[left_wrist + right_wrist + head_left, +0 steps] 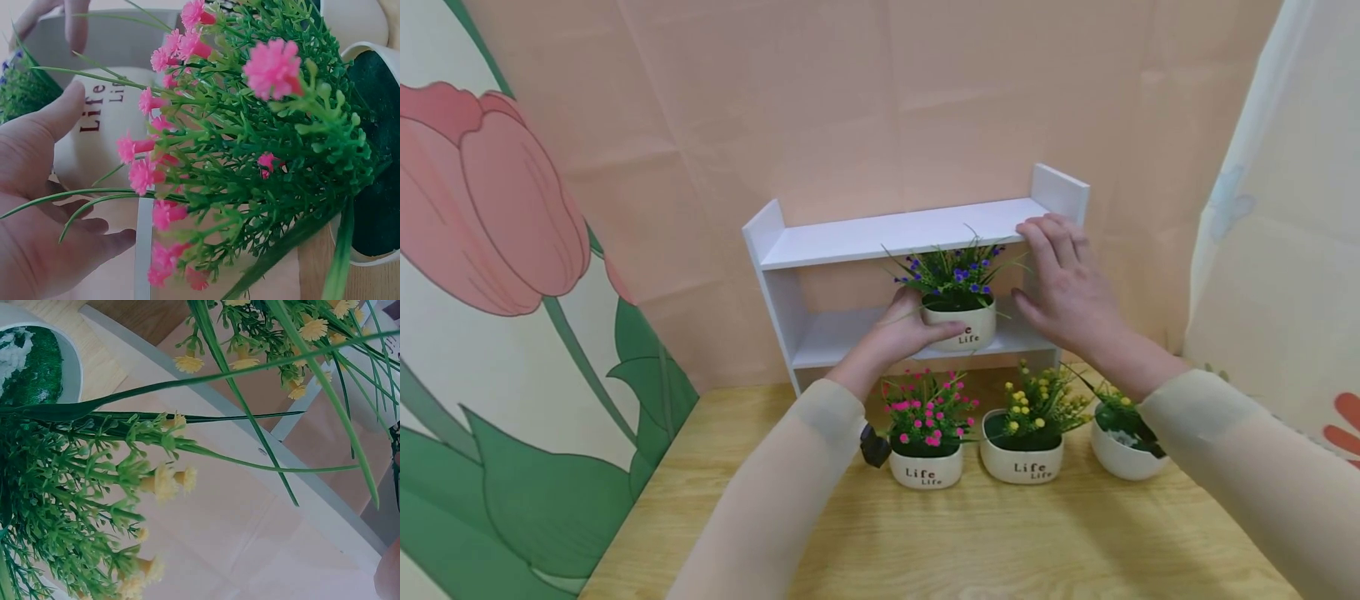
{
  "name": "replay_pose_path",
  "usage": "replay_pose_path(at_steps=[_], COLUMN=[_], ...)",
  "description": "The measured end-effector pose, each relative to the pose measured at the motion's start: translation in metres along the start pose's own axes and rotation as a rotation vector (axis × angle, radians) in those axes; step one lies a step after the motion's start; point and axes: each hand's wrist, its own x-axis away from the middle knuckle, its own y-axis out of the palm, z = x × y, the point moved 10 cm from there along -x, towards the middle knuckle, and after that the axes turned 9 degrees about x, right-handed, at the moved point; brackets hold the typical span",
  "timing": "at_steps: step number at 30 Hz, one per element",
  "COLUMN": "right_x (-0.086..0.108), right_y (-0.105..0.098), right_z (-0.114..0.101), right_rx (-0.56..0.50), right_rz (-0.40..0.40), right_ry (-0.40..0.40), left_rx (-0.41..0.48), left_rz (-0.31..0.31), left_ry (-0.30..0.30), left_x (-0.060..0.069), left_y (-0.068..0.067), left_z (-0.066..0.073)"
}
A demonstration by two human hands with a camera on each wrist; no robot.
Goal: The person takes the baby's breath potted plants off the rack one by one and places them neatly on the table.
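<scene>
A white oval flower pot (977, 329) with blue-purple flowers and "Life" lettering is at the middle level of a white two-tier shelf (850, 240). My left hand (898, 329) grips it from the left, thumb across its front; in the left wrist view, the thumb (65, 112) lies beside the lettering. I cannot tell whether the pot's base touches the board. My right hand (1071, 283) is at the shelf's right end, fingertips at the top board's front edge and thumb lower, near the pot's right side. Only a bit of this hand shows in the right wrist view.
On the wooden table (880, 550), before the shelf, stand a pink-flowered pot (925, 471), a yellow-flowered pot (1021, 462) and another yellow-flowered pot (1123, 458), partly behind my right forearm. A peach cloth backdrop (850, 108) hangs behind; a tulip-printed panel (497, 217) stands left.
</scene>
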Motion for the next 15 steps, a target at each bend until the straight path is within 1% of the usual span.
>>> replay_pose_path(at_steps=[4,15], right_x=[0.0000,0.0020], right_y=[-0.0004,0.0005], right_z=[0.0007,0.0028], right_rx=[0.002,0.013], right_rz=[-0.003,-0.021], right_ry=[-0.001,0.019], left_rx=[0.031,0.075], left_rz=[-0.004,-0.009], left_ry=[-0.022,-0.047], left_x=[-0.0007,-0.0022], left_y=[0.0024,0.0091], left_z=[-0.0021,-0.0075])
